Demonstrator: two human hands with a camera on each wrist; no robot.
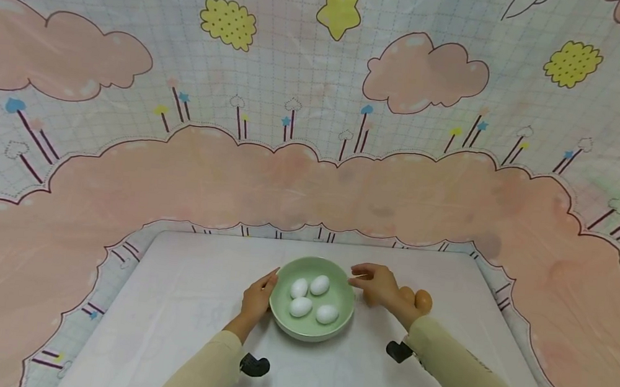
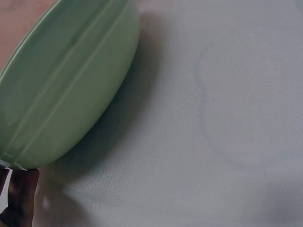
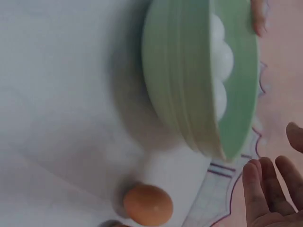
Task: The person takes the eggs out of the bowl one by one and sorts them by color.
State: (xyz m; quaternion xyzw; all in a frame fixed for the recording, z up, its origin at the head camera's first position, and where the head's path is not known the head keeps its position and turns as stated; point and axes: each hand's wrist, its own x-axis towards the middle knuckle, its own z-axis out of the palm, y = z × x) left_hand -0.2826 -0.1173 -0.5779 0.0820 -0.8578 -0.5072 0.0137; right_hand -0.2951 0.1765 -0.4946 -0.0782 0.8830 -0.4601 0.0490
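Observation:
A pale green bowl stands on the white tabletop with several white eggs lying inside it. My left hand holds the bowl by its left side, fingers at the rim; in the left wrist view only a dark bit of fingers shows against the bowl. Just off the bowl's right rim, my right hand is raised with fingers extended and nothing in them. Brown eggs lie on the table by the right wrist, partly covered by that hand; one brown egg shows fully in the right wrist view.
The white table reaches out on both sides of the bowl. Behind and around it hangs a cloth printed with pink clouds and stars. Black wrist-worn pieces stick out under both sleeves.

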